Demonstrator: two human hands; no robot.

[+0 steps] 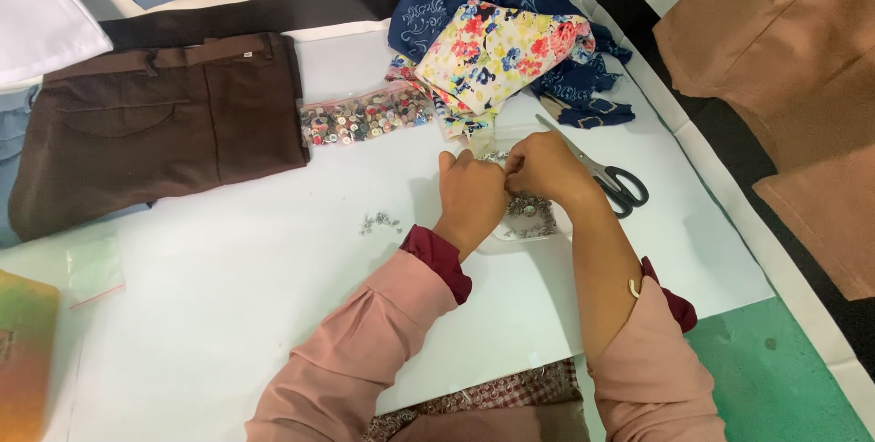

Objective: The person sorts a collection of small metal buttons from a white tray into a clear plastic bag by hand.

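Note:
My left hand (469, 194) and my right hand (543, 167) meet at the middle of a white sheet (237, 296), fingertips pinched together on the top of a small clear plastic bag (530, 220) holding small silver metal fasteners. The bag lies partly under my right wrist. A few loose silver fasteners (379, 221) lie on the sheet just left of my left hand. Both sleeves are pink with dark red cuffs.
Scissors (609, 176) with black handles lie right of my hands. A clear bag of mixed buttons (365, 116) lies beside folded brown trousers (155, 128). Floral and blue patterned cloth (501, 46) is heaped at the back. Tan fabric (802, 68) lies on the right.

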